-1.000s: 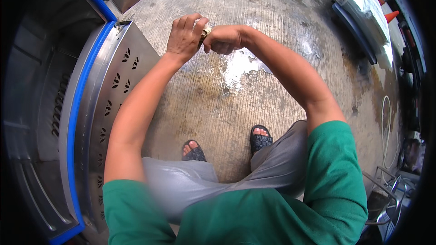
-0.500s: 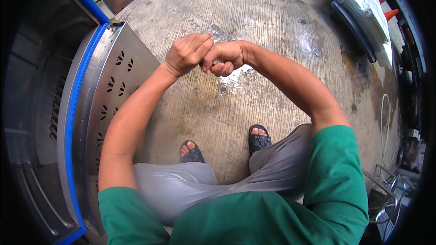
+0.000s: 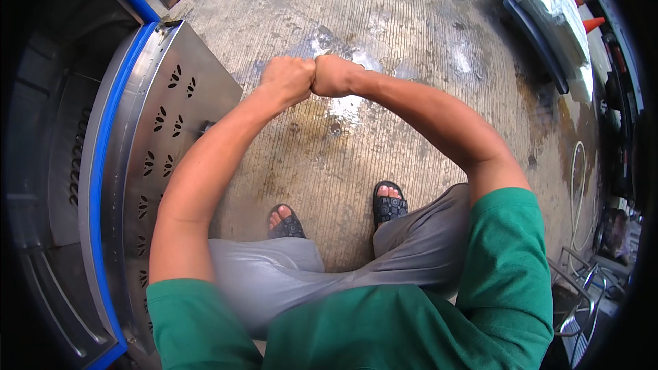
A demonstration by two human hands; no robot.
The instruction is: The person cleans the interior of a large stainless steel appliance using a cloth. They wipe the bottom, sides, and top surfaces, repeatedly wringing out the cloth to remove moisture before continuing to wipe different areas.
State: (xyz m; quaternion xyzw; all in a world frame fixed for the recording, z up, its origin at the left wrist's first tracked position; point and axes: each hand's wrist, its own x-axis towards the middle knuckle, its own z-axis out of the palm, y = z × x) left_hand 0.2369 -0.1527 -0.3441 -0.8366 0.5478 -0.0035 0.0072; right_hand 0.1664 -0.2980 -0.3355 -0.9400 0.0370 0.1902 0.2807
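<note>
At twelve o'clock, over wet floor: left hand, right hand, curled closed, pressed together. Cannot tell if gripping anything; if so, hidden inside them. Squeeze evenly, brace left against right, work well clear of steel panel at ten o'clock.

The floor is grey-tan concrete scored with fine parallel grooves, blotched with brownish stains, and wet in places, where shiny water patches catch the light ahead of the person's feet. Two dark patterned open-toed sandals, worn on those feet, rest on it slightly apart. Over to the right, a thin pale hose lies in a long narrow loop on the concrete.
</note>
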